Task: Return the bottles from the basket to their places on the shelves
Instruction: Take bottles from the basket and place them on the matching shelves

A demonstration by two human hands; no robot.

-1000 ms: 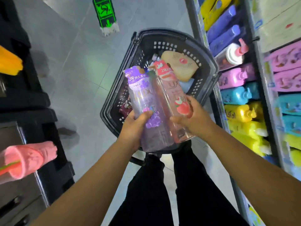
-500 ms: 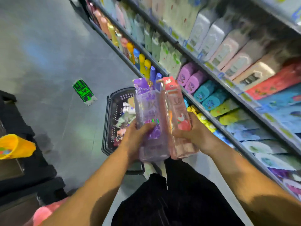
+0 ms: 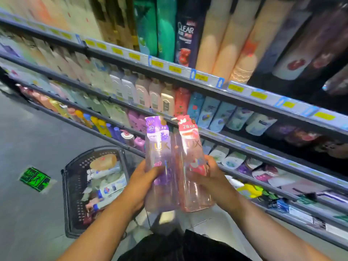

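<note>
Two hands were closed on bottles: the left hand [image 3: 143, 183] round the purple Lux bottle [image 3: 160, 147], the right hand [image 3: 212, 179] round the pink Lux bottle [image 3: 190, 147], both upright and touching, in front of the shelves [image 3: 243, 91]. The smooth plastic was probably slippery and rather heavy; the lower body seemed the safest hold.

Left hand [image 3: 143, 182]: showed bare, forearm uncovered to the lower frame edge.
Right hand [image 3: 212, 178]: showed bare too, forearm equally uncovered.
Trousers [image 3: 169, 247]: were plain black, glimpsed at bottom centre.
</note>
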